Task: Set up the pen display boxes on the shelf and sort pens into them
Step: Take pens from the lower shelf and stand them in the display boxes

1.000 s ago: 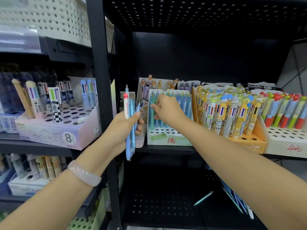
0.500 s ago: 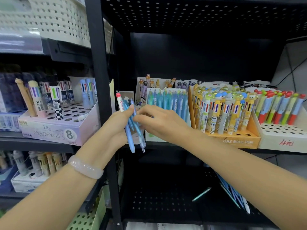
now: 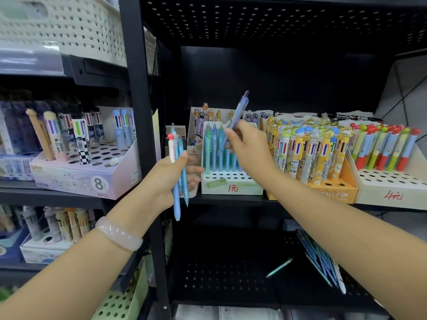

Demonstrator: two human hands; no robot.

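Black metal shelving unit (image 3: pixel 143 93) with perforated shelves, filling the view. On the middle shelf, along its front edge, a row of display boxes: white box (image 3: pixel 231 181) with blue and green pens standing in its back rows, front holes bare; just right of it, orange box (image 3: pixel 332 188) packed with multicolour pens topped by figures; at the right end, another white box (image 3: pixel 390 185) with red-and-green-topped pens. Behind the first white box, near the shelf's back edge, a card box (image 3: pixel 201 125) with character pens, only partly seen. On the neighbouring shelf to the left, a pale purple box (image 3: pixel 87 179) marked 8, a few thick pens upright at its back.

Lower shelf: a loose pile of blue pens (image 3: pixel 321 262) toward the right edge, one green pen (image 3: pixel 279 267) lying apart, nearer the middle.

Left hand (image 3: pixel 168 179) in front of the shelf post, fingers and thumb wrapped round a small bunch of blue pens (image 3: pixel 179 172), held upright, one with a red-and-white cap; pale bangle (image 3: pixel 119 236) on that wrist. Right hand (image 3: pixel 249 146) raised above the first white box, fingertips pinching a single purple-blue pen (image 3: pixel 233 122) by its lower half, tilted with the clicker end up and to the right; tip probably hidden behind the fingers.
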